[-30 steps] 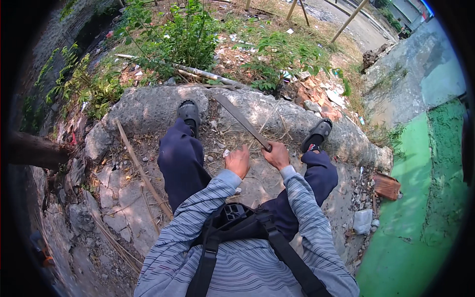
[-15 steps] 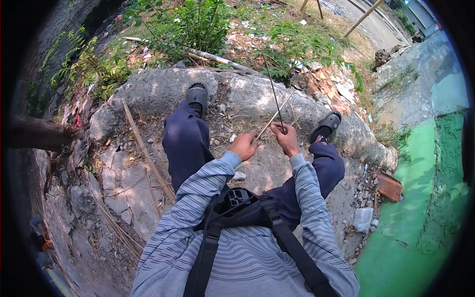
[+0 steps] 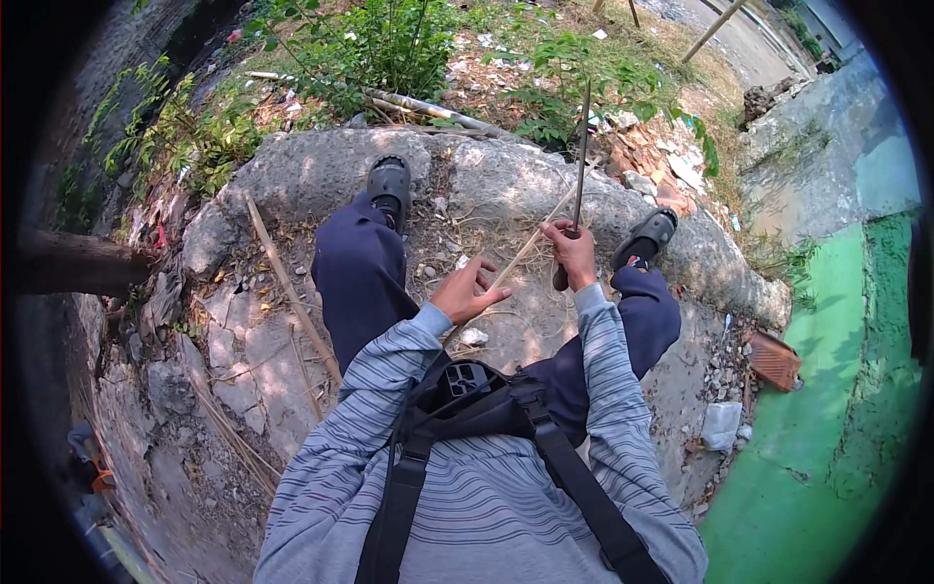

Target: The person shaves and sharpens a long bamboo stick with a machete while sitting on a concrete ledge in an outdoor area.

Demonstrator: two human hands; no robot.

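My left hand (image 3: 469,292) is loosely closed round a pale thin stick (image 3: 526,247), its thumb and fingers on either side. The stick slants up to the right, away from me, and its lower end comes out below the hand. In my right hand (image 3: 574,255) is a knife (image 3: 582,161) with a long, narrow dark blade, held by its dark handle. The blade stands nearly upright beside the stick, pointing away from me. Whether blade and stick touch, I cannot tell. Both hands are above the ground between my spread legs.
A long pole (image 3: 292,292) lies left of my legs. Beyond my shoes runs a rough concrete ledge (image 3: 496,180), with plants (image 3: 404,49) and litter behind it. At right are a green wall (image 3: 798,419), a reddish-brown tile-like piece (image 3: 774,361) and a pale block (image 3: 721,425).
The knife has swung more upright and its handle now shows below my right hand, which has shifted slightly right. My left hand has moved a little left and down, its fingers looser.
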